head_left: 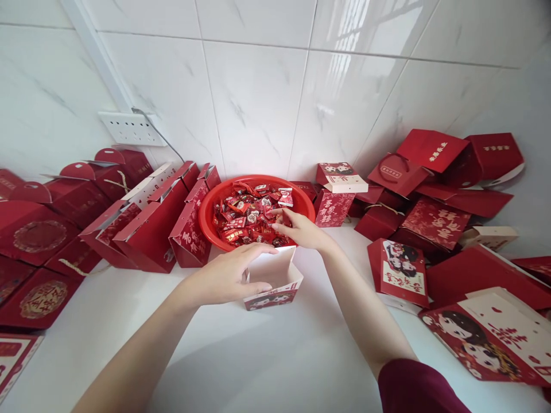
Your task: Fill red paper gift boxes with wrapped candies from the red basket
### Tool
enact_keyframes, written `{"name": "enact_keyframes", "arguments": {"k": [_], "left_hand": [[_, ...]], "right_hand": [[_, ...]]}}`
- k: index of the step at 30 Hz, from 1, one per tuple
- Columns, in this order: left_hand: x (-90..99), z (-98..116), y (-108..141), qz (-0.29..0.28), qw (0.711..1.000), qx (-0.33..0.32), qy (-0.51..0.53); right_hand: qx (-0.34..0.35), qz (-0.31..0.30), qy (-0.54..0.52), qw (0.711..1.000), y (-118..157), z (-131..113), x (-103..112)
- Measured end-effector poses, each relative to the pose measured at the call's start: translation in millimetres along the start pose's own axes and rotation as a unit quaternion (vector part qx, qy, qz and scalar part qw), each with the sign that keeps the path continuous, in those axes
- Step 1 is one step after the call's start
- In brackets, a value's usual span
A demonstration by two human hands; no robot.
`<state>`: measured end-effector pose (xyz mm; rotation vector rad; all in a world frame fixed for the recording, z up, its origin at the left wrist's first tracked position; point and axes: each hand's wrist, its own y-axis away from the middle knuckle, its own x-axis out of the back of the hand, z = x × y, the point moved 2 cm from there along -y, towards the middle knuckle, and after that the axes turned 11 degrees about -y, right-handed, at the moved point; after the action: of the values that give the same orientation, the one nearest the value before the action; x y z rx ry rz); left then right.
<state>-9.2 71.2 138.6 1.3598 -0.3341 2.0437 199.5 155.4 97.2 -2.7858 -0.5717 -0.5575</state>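
A small red-and-white paper gift box (275,299) with cartoon faces on its side stands with its top open on the white table. My left hand (230,275) grips its left side, thumb along the near rim and fingers on the far side. Beyond the box is a round red plastic basin (205,221) with many wrapped candies (247,212) in it. Over the basin's right part reaches my right hand (303,229). Its thumb and forefinger are apart at the candies, and no candy is visible between them.
On the left stand several closed red boxes (41,235) and upright red cartons (148,229). Two patterned boxes (334,206) sit stacked right of the basin. A loose heap of red boxes (434,223) covers the right side. Behind, a power strip (131,129) is on the tiled wall.
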Motion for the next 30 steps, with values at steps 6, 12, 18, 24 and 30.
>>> {"name": "enact_keyframes", "arguments": {"k": [6, 12, 18, 24, 30], "left_hand": [[1.1, -3, -2, -0.007, 1.0, 0.002, 0.005], [-1.7, -3, -3, 0.001, 1.0, -0.012, -0.008], [-6.7, 4, -1, 0.019, 0.997, -0.049, -0.051], [-5.3, 8, -2, 0.016, 0.996, -0.067, -0.056], [-6.5, 6, -3, -0.011, 0.994, -0.09, -0.057]], "right_hand": [[0.004, -0.055, -0.214, 0.975, 29, -24, 11], [0.076, 0.05, -0.218, 0.972, 72, -65, 30], [0.263, 0.06, -0.167, 0.948, 92, -90, 24], [0.219, 0.02, 0.117, 0.968, 66, -78, 8], [0.155, 0.063, 0.153, 0.974, 63, -68, 17]]}}
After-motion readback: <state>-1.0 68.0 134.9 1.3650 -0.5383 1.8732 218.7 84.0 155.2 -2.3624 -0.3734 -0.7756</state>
